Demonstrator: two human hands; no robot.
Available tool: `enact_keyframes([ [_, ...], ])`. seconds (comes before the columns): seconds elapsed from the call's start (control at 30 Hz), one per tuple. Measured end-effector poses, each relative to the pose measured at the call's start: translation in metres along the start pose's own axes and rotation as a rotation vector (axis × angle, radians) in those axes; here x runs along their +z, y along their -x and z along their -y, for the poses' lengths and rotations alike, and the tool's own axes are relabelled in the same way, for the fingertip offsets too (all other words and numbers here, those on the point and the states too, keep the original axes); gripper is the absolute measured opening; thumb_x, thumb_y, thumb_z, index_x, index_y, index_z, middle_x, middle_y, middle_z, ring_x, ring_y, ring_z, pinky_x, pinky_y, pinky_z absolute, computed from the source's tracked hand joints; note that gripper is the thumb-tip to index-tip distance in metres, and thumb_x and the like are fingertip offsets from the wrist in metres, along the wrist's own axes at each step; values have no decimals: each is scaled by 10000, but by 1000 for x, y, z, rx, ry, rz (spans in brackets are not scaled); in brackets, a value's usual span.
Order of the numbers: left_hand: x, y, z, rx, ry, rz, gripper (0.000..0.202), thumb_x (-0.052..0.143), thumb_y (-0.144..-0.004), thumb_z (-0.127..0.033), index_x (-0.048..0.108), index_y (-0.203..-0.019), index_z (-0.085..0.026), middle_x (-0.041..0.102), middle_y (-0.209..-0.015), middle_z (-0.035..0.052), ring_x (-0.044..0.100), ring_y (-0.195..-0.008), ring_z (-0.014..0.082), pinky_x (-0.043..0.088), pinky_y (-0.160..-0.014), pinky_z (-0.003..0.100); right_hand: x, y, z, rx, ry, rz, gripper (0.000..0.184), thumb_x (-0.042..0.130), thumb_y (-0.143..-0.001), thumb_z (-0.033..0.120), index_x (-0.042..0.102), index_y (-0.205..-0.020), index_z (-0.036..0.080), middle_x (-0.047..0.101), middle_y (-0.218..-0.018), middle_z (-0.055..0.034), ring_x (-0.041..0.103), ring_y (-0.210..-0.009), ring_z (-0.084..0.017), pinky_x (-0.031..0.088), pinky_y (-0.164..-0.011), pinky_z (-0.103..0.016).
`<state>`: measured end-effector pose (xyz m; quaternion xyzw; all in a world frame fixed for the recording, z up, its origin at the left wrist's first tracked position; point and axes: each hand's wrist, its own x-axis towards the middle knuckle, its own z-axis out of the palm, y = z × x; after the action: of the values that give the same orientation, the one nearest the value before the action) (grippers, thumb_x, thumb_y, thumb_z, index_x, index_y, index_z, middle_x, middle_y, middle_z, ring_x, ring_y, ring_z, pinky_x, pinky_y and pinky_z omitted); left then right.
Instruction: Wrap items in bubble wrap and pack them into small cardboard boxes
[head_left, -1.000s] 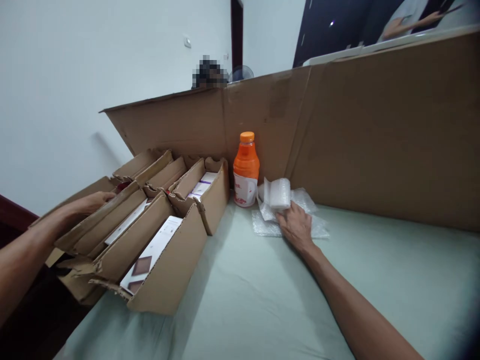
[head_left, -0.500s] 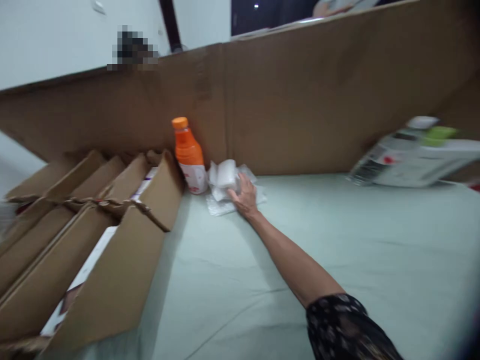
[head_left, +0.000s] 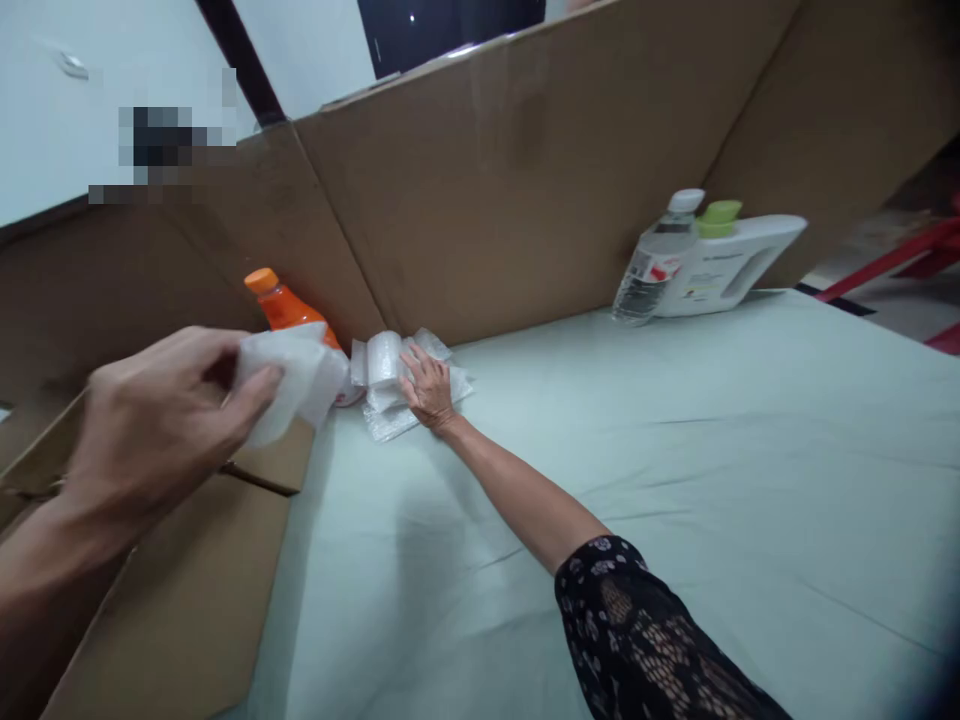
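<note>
My left hand (head_left: 161, 410), close to the camera at the left and a little blurred, pinches a translucent white piece of bubble wrap (head_left: 296, 375) between thumb and fingers. Farther in, my right hand (head_left: 429, 388) lies with its fingers stretched out on a small stack of bubble wrap pieces (head_left: 384, 360) against the cardboard wall. Behind the held piece leans an orange bottle (head_left: 281, 302) with an orange cap, its lower part mostly covered.
Cardboard compartments (head_left: 187, 590) stand at the left, partly behind my left arm. A cardboard wall (head_left: 487, 190) runs along the back of the cloth-covered table (head_left: 600, 430). At the back right lean a clear water bottle (head_left: 652, 265) and a white jug (head_left: 712, 275) with a green cap.
My left hand has come into view from the left, holding a bubble wrap piece. My right hand stays on the stack. The view has turned right and tilted.
</note>
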<state>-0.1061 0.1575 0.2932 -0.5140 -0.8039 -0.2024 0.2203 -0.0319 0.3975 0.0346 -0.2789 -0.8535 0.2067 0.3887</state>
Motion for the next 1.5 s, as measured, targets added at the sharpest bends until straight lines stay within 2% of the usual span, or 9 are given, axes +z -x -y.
enact_keyframes([
  [0.1,44,-44,-41,91,15,-15,297,524,-812,-491,603,-765,-209,599,-750,1,553,-715,171,457,-771,320,1,-6,-11,164,-135,-155,456,409,-1004,284,539,-1417,140,444,-1586,-154,426,-1431,-252,309,-1154,-403],
  [0.23,113,-87,-55,-136,253,58,241,638,-723,-424,606,-720,-185,568,-670,-10,530,-683,155,450,-700,283,-6,-21,-37,375,-460,-464,430,340,-1010,332,607,-1289,143,579,-1443,-149,503,-1371,-236,365,-1162,-406],
  [0.43,223,-96,-67,-290,446,161,245,572,-805,-352,651,-860,-127,593,-617,-4,579,-513,134,496,-544,251,-41,-43,-70,421,-684,-682,501,308,-1023,451,562,-1339,157,677,-1279,-137,645,-1182,-224,500,-1041,-392],
  [0.6,250,-64,-60,-196,367,93,394,539,-849,-309,643,-1177,-116,704,-1100,145,702,-948,227,551,-933,403,-46,-30,-54,229,-321,-305,389,490,-985,402,657,-1284,216,683,-1337,-85,598,-1259,-243,437,-1106,-412],
  [0.73,254,-21,-37,-98,259,117,489,557,-839,-314,636,-1288,-137,541,-1464,199,477,-1383,354,365,-1163,539,-29,-13,-41,262,47,73,479,576,-933,285,585,-1408,221,564,-1509,-97,544,-1322,-299,412,-1103,-479],
  [1.0,294,14,-10,-39,175,298,643,529,-904,-350,466,-1506,-133,405,-1608,209,377,-1480,394,346,-1158,625,-22,-8,-38,127,194,192,573,516,-986,362,442,-1524,180,432,-1607,-146,408,-1448,-322,365,-1119,-510],
  [1.13,289,11,-6,-18,162,294,644,543,-905,-366,467,-1506,-147,407,-1607,208,406,-1467,381,374,-1153,585,-22,-11,-39,139,173,75,568,556,-961,350,483,-1499,186,442,-1600,-141,397,-1456,-295,316,-1151,-466],
  [1.27,254,22,-6,-15,117,228,694,580,-876,-346,426,-1523,-148,354,-1626,232,392,-1472,393,354,-1157,600,-19,-11,-42,126,143,-77,446,562,-960,348,607,-1377,195,513,-1548,-119,438,-1409,-269,309,-1134,-422],
  [1.5,112,109,16,105,-51,77,463,525,-931,-392,605,-1335,-181,403,-1589,203,343,-1504,368,342,-1182,552,-15,-12,-46,90,192,-129,296,512,-974,264,719,-1181,224,663,-1368,-85,513,-1269,-253,305,-1073,-411],
])
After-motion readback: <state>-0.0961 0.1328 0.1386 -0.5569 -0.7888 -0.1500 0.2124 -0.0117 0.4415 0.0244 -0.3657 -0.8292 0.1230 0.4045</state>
